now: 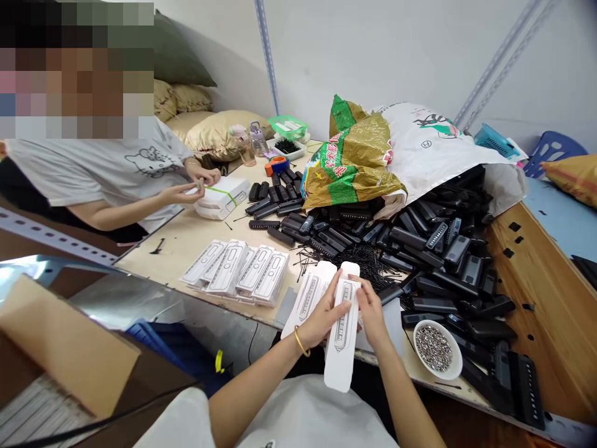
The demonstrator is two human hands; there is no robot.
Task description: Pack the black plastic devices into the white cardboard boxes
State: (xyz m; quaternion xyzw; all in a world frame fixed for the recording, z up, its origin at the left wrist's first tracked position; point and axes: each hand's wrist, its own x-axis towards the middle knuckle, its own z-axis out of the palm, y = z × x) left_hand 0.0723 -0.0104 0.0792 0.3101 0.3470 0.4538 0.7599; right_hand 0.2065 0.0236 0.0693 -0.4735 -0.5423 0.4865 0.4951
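Observation:
Between my two hands is a narrow white cardboard box (344, 348), its end flaps unfolded and a line drawing printed on its face. My left hand (325, 314) grips it from the left, thumb across the front. On its right edge, my right hand (370, 308) has bent fingers closed at the upper part. Under my left wrist lie more flat white boxes (308, 295) with the same kind of print. Stacks of white printed boxes (233, 267) stand further left on the table. Thin black sticks (368, 261) are heaped just beyond my hands.
Black plastic cases (433, 261) cover the table's right side, spilling from a white sack (420, 149). A white bowl (438, 350) of small metal parts stands at the front right. Across the table, a co-worker's hands (198, 186) hold a green band around a white bundle (221, 199).

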